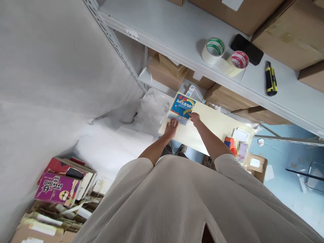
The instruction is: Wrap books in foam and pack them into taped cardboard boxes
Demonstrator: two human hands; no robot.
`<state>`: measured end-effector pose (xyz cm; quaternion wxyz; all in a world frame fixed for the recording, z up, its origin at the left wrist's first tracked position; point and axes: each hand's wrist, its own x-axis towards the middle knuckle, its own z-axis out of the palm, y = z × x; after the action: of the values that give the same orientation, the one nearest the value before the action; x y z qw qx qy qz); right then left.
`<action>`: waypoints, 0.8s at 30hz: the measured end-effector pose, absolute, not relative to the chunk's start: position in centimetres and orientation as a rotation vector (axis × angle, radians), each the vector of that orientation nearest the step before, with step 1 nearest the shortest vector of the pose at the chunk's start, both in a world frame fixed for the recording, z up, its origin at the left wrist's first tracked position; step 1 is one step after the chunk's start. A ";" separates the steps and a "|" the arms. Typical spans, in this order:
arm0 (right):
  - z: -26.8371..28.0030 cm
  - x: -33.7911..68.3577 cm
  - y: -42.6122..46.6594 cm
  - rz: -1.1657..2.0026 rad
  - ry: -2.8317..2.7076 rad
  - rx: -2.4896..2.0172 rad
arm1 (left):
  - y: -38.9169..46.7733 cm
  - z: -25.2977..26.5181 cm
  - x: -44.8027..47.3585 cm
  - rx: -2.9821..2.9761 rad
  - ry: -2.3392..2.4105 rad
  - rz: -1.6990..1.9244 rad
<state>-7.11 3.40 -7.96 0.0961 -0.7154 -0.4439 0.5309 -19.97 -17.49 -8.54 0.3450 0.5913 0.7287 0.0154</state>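
Observation:
A blue picture book (183, 104) with red and white Chinese characters and yellow bananas on its cover lies at the left end of a pale yellow table (215, 125). Its lower strip looks paler, and I cannot tell whether that is print or glare. My left hand (171, 128) rests flat at the book's near left corner, fingers spread. On the book's right edge, my right hand (194, 118) has its fingers closed at the border, with the thumb side partly hidden.
Above the table, a grey shelf (164, 23) carries tape rolls (213, 50), a black phone (246, 49), a yellow-black utility knife (271, 79) and cardboard boxes (291, 37). White wrapping (111, 141) bulges at left. Stacked books (57, 189) stand lower left.

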 end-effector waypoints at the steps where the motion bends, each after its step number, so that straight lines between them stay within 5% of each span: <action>1: -8.1 -7.4 3.6 1.560 -1.320 -2.148 | -17.5 -8.5 -20.0 1.530 1.886 0.052; 14: -9.2 -8.5 4.6 1.418 -1.626 -2.133 | -17.9 -8.5 -19.8 1.533 1.904 0.120; 24: -4.9 -4.8 7.7 1.169 -1.637 -1.852 | -18.6 -10.2 -20.9 1.538 1.885 0.036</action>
<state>-4.84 7.68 -4.89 0.2023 -0.6632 -0.5865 0.4186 -20.85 -18.61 -10.16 0.3469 0.5929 0.7266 0.0137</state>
